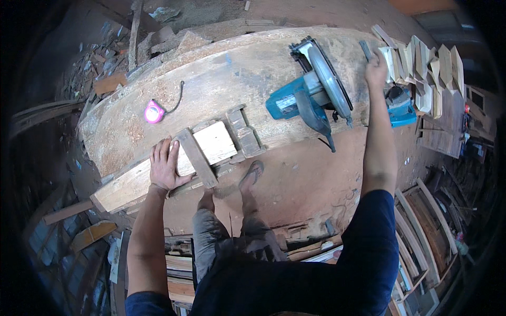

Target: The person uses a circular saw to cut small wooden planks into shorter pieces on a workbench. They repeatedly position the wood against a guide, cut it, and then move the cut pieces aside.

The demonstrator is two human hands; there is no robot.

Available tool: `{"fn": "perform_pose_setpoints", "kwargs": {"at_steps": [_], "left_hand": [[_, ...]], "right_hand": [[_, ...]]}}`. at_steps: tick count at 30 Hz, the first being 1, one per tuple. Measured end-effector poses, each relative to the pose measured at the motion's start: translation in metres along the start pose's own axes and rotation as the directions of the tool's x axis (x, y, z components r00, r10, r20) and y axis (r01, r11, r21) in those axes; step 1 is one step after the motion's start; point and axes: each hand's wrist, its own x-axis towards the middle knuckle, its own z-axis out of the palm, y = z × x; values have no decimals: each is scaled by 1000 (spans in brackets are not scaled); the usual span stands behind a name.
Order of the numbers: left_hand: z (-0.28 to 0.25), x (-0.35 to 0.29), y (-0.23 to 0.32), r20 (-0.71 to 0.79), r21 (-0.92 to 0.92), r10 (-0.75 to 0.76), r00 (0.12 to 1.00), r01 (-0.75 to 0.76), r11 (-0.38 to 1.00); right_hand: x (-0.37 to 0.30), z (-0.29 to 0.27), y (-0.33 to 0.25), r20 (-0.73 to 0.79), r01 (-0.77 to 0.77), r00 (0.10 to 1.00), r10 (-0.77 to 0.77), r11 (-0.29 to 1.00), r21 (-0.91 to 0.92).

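My left hand (pixel 165 166) lies flat with its fingers spread on a pale wooden board (pixel 129 187), close against a short dark crosspiece (pixel 196 158) laid over it. Just right of the board's end is a notched wooden block (pixel 243 130). My right arm stretches to the far right of the bench. There my right hand (pixel 376 69) is closed, with a flat grey-blue strip (pixel 365 50) showing at its fingers; its kind is unclear. Nearest to that hand are several angled, cut wood pieces (pixel 420 58) and a blue power tool (pixel 401 108).
A blue circular saw (pixel 308 95) rests on the workbench (pixel 211 73), left of my right arm. On the bench's left part lies a pink tape measure (pixel 154 112) with a black strap. Scrap wood (pixel 109 83) is heaped behind, and stacked boards (pixel 421 231) stand at the lower right.
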Motion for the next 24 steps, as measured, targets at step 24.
{"fn": "perform_pose_setpoints", "kwargs": {"at_steps": [24], "left_hand": [[-19, 4, -4, 138, -155, -68, 988, 89, 984]], "right_hand": [[-234, -50, -214, 198, -51, 979, 44, 998, 33]]}}
